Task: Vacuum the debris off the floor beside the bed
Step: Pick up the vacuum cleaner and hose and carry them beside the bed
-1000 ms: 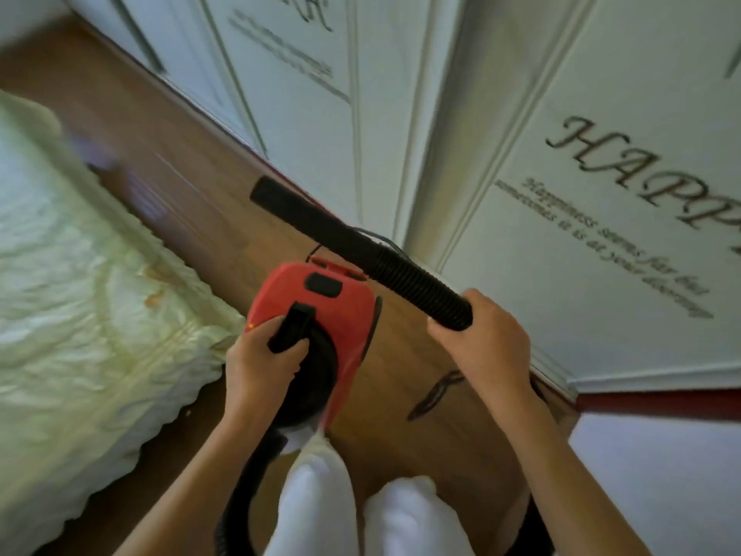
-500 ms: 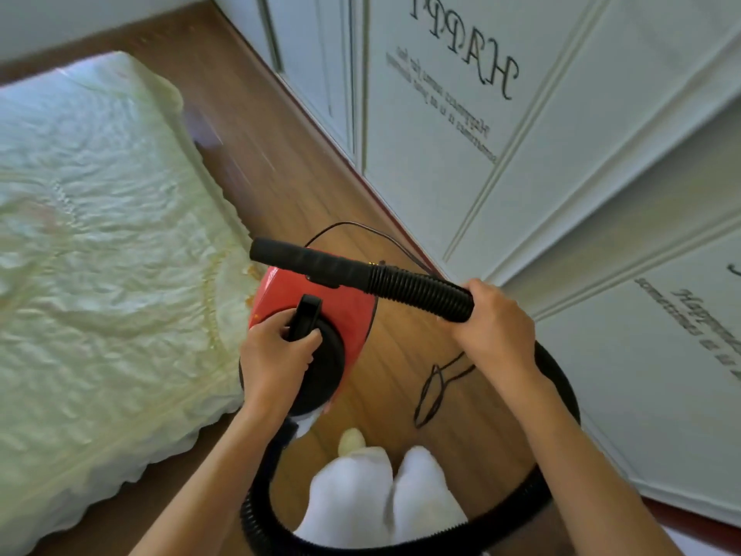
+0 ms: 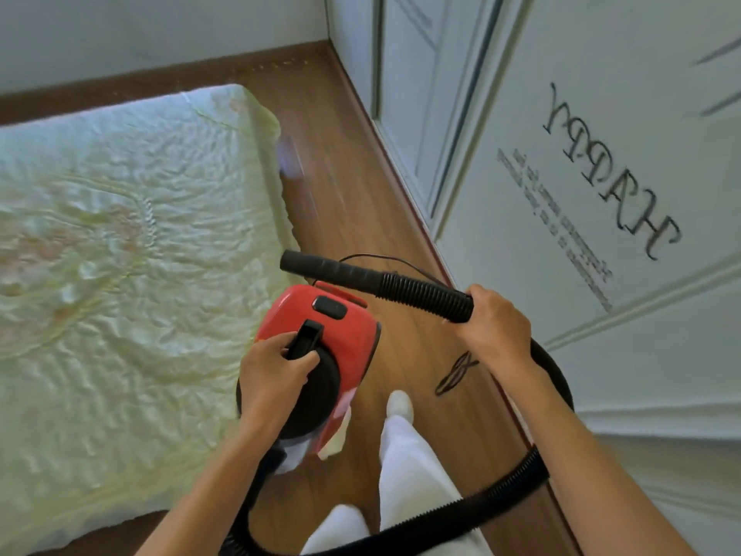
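Wardrobe lettering "HAPPY" (image 3: pixel 613 170) swung right; left hand (image 3: pixel 272 371) still grips vacuum (image 3: pixel 341 335), right hand (image 3: pixel 497 327) hose (image 3: pixel 421 292).

The vacuum cleaner (image 3: pixel 345 327) has a glossy red plastic shell with a matt black plastic handle (image 3: pixel 304 339) and round black cap, and its hose (image 3: pixel 425 292) is ribbed black plastic that ends in a smoother, matt black nozzle tube (image 3: pixel 328 268). The floor (image 3: pixel 333 194) is smooth brown wood-look board with a slight sheen and a visible grain, while the bed cover (image 3: pixel 120 234) is pale green-white cloth, quilted and crinkled, with a soft satin-like shine. The wardrobe doors (image 3: pixel 561 114) look like smooth, matt white painted panels with raised mouldings and dark lettering, and the trouser legs (image 3: pixel 409 475) are plain white cloth.
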The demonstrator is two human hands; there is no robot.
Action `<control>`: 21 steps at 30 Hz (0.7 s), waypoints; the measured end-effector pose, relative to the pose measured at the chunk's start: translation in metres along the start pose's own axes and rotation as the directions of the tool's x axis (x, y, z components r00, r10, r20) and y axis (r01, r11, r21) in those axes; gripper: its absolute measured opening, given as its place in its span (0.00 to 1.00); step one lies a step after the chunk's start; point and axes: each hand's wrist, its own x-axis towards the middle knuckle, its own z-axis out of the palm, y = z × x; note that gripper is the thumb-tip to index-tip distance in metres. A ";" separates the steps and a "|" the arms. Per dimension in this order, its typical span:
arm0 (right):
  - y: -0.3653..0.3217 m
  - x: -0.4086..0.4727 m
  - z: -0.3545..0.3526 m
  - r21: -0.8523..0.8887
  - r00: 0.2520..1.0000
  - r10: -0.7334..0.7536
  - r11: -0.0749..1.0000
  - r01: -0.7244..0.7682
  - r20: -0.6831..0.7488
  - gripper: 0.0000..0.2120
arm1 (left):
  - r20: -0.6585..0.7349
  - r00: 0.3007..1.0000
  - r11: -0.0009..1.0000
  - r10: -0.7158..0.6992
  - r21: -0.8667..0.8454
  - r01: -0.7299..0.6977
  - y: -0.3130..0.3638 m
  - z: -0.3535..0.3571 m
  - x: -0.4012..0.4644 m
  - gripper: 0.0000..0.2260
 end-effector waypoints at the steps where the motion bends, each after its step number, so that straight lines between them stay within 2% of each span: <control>1: -0.002 0.023 -0.003 -0.011 1.000 -0.015 1.000 0.015 0.019 0.14 | -0.017 1.000 1.000 -0.003 -0.004 0.003 0.013 0.002 0.017 0.15; 5: -0.020 0.111 -0.019 0.001 0.994 -0.054 0.999 0.054 0.098 0.17 | -0.069 0.997 0.999 -0.024 -0.039 0.022 0.060 0.008 0.085 0.18; 8: -0.041 0.179 -0.030 0.072 0.986 -0.062 0.996 0.051 0.154 0.15 | -0.111 0.993 0.997 -0.046 -0.068 0.038 0.088 0.006 0.136 0.20; 12: -0.076 0.263 -0.038 0.156 0.978 -0.072 0.987 0.041 0.195 0.15 | -0.137 0.989 0.994 -0.060 -0.101 0.047 0.116 0.002 0.207 0.13; 16: -0.115 0.342 -0.035 0.177 0.983 -0.111 0.981 0.084 0.148 0.15 | -0.132 0.989 0.997 -0.060 -0.062 0.052 0.129 0.000 0.288 0.02; 21: -0.166 0.429 -0.032 0.151 0.984 -0.162 0.977 0.150 0.073 0.14 | -0.119 0.992 0.999 -0.045 -0.035 0.041 0.151 -0.016 0.390 0.03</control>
